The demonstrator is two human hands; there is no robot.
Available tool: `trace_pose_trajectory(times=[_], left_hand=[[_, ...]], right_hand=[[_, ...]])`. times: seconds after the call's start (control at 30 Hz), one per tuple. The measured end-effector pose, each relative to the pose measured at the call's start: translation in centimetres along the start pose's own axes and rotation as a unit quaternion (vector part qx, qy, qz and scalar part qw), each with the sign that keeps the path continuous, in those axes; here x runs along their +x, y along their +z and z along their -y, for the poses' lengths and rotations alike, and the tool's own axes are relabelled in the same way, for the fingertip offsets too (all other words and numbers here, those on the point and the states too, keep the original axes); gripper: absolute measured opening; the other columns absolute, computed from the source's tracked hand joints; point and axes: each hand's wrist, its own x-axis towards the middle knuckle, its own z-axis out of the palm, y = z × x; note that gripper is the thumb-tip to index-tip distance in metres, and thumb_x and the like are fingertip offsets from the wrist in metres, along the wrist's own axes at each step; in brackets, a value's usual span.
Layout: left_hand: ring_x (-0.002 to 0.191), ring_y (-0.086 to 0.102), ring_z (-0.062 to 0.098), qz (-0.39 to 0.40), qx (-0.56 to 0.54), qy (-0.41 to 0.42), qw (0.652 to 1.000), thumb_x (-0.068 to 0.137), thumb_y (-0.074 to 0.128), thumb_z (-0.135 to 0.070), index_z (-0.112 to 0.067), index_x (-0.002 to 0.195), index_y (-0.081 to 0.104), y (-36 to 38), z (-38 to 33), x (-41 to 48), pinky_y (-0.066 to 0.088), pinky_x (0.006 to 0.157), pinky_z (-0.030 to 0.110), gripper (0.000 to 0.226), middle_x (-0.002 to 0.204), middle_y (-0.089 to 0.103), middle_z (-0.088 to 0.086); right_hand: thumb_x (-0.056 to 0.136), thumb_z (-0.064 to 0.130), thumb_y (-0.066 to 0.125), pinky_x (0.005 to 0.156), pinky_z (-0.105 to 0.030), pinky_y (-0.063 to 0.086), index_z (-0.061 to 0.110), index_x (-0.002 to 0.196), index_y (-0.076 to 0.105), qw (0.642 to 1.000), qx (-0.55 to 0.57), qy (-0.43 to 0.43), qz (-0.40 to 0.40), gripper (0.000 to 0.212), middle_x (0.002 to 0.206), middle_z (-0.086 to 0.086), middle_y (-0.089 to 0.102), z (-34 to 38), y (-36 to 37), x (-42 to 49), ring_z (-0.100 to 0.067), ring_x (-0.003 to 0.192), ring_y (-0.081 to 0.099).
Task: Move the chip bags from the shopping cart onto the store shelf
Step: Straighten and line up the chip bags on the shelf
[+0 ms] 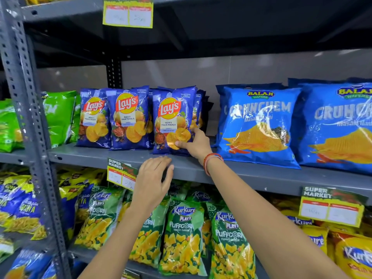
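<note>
A dark blue Lay's chip bag (173,119) stands upright on the grey shelf (251,174), rightmost of a row of Lay's bags (112,117). My right hand (194,142) grips its lower right corner, thumb on the front and fingers behind. My left hand (152,178) hovers below the shelf's front edge with fingers apart, holding nothing. The shopping cart is out of view.
Large blue Balaji Crunchem bags (259,125) fill the shelf to the right, green bags (58,117) the left. Kurkure Puffcorn bags (181,236) crowd the shelf below. A grey slotted upright (26,109) stands at left. Price tags (120,174) hang from the shelf edges.
</note>
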Motion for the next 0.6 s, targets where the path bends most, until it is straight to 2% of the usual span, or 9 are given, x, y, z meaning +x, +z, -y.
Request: trace_pose_trajectory(times=[0.1, 0.27, 0.47, 0.6], left_hand=[[0.104, 0.062, 0.022, -0.001, 0.001, -0.008, 1.0, 0.094, 0.037, -0.035, -0.007, 0.109, 0.065, 0.1, -0.1, -0.1, 0.036, 0.098, 0.034, 0.042, 0.107, 0.07, 0.007], [0.104, 0.061, 0.023, -0.003, -0.001, -0.007, 1.0, 0.094, 0.038, -0.034, -0.007, 0.109, 0.065, 0.2, -0.1, -0.2, 0.036, 0.099, 0.034, 0.041, 0.108, 0.069, 0.007], [0.104, 0.061, 0.023, -0.004, -0.007, -0.005, 1.0, 0.094, 0.038, -0.034, -0.007, 0.11, 0.065, 0.3, 0.0, -0.2, 0.034, 0.1, 0.034, 0.042, 0.109, 0.069, 0.008], [0.106, 0.06, 0.023, -0.005, -0.014, -0.004, 1.0, 0.093, 0.037, -0.038, -0.008, 0.109, 0.064, 0.2, 0.2, -0.2, 0.031, 0.1, 0.031, 0.044, 0.11, 0.068, 0.006]], right_hand=[[0.076, 0.024, 0.079, 0.105, -0.04, 0.038, 0.006, 0.133, 0.047, 1.0, -0.006, -0.008, -0.025, 0.068, 0.135, -0.016, 0.053, 0.2, 0.5, 0.2, -0.032, 0.127, 0.046], [0.072, 0.03, 0.081, 0.101, -0.044, 0.045, 0.007, 0.122, 0.053, 0.999, -0.041, -0.013, -0.016, 0.062, 0.125, -0.016, 0.062, -0.3, 1.1, 0.4, -0.033, 0.121, 0.052], [0.069, 0.032, 0.083, 0.102, -0.04, 0.043, 0.008, 0.129, 0.049, 0.999, -0.028, -0.011, -0.014, 0.073, 0.131, -0.013, 0.058, -0.5, 0.5, 0.2, -0.03, 0.124, 0.052], [0.069, 0.04, 0.081, 0.094, -0.048, 0.048, 0.01, 0.125, 0.05, 0.993, -0.072, -0.06, -0.069, 0.071, 0.122, -0.011, 0.06, -0.4, -1.0, -0.6, -0.03, 0.112, 0.056]])
